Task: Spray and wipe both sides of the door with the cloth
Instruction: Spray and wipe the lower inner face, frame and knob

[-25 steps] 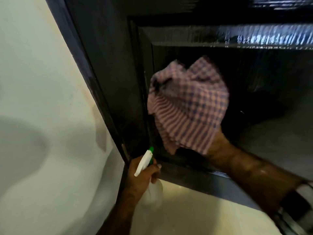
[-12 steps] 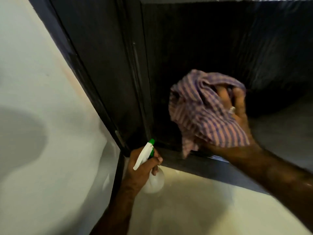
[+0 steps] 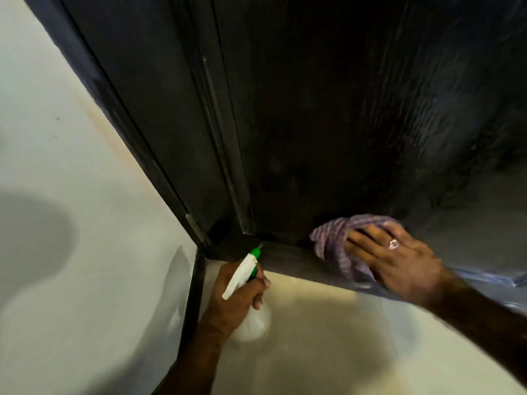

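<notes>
A dark wooden door [image 3: 328, 115] with a recessed panel fills the upper part of the head view. My right hand [image 3: 399, 260], with a ring on one finger, presses a purple checked cloth [image 3: 333, 240] flat against the door's bottom rail. My left hand [image 3: 236, 297] holds a clear spray bottle [image 3: 253, 323] with a white trigger and green nozzle, low by the door's hinge corner. The nozzle points up at the bottom rail.
A pale wall [image 3: 71, 223] runs down the left beside the dark door frame [image 3: 119, 115]. A hinge [image 3: 194, 223] shows at the frame's lower end. Cream floor [image 3: 328, 337] lies under the door and both arms.
My right hand has slid the cloth down from the middle of the panel to the bottom rail. The view has dropped lower. The left hand keeps the bottle near the same corner.
</notes>
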A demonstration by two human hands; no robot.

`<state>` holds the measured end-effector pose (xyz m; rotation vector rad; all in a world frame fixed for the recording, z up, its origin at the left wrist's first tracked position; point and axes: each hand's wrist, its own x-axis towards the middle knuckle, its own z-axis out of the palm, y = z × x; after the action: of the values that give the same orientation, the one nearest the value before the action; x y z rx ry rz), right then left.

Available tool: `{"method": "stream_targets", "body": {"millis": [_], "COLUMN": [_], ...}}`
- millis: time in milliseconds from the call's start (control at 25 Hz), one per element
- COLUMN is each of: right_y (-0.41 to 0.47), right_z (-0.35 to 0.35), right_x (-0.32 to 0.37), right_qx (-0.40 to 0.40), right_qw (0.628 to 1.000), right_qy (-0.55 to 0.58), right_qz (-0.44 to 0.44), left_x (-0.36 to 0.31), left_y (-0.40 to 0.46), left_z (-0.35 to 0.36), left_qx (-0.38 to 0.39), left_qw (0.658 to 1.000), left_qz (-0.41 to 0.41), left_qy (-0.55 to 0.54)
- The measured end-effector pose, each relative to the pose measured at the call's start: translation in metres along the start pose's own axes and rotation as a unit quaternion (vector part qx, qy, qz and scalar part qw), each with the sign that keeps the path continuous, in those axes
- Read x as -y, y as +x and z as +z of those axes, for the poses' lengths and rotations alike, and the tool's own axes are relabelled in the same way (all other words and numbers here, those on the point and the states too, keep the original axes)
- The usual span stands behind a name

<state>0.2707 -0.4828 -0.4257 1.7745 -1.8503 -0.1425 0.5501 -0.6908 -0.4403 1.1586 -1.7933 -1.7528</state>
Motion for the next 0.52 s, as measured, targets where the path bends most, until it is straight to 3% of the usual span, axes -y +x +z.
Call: {"method": "stream_targets", "body": {"millis": [80,200,280,360,440,520], "right_y": [0.027,0.098,0.116,0.079,0.014,-0.041], "right_z": [-0.024,-0.023,-0.002,0.019,0.025,0.007], "right_x": [-0.025,-0.004,0.027,0.047,0.026,-0.016], "right_qx": [-0.098,-0.198,-0.145,-0.018,-0.01,-0.055], "right_qw": [0.992,0.966,0.986,1.0,1.0,0.997], "right_qy": [0.01,0.014,0.02,-0.001,-0.018,0.002], "right_qz": [0.077,0.168,0.074,-0.012,0.0,0.053], "left_x": [0.002,0.002,-0.007,-0.017,-0.026,-0.024], "left_y": [0.0,0.026,0.047,0.045,0.022,0.006], "left_z": [0.019,0.039,0.044,0.051,0.057,0.064], "left_qx": [0.022,0.015,0.064,0.097,0.072,0.089], "left_qw": [0.999,0.998,0.996,0.993,0.996,0.994], "left_qz": [-0.014,-0.048,-0.051,0.008,0.046,0.053], "left_qy": [0.021,0.026,0.039,0.07,0.011,-0.022]}}
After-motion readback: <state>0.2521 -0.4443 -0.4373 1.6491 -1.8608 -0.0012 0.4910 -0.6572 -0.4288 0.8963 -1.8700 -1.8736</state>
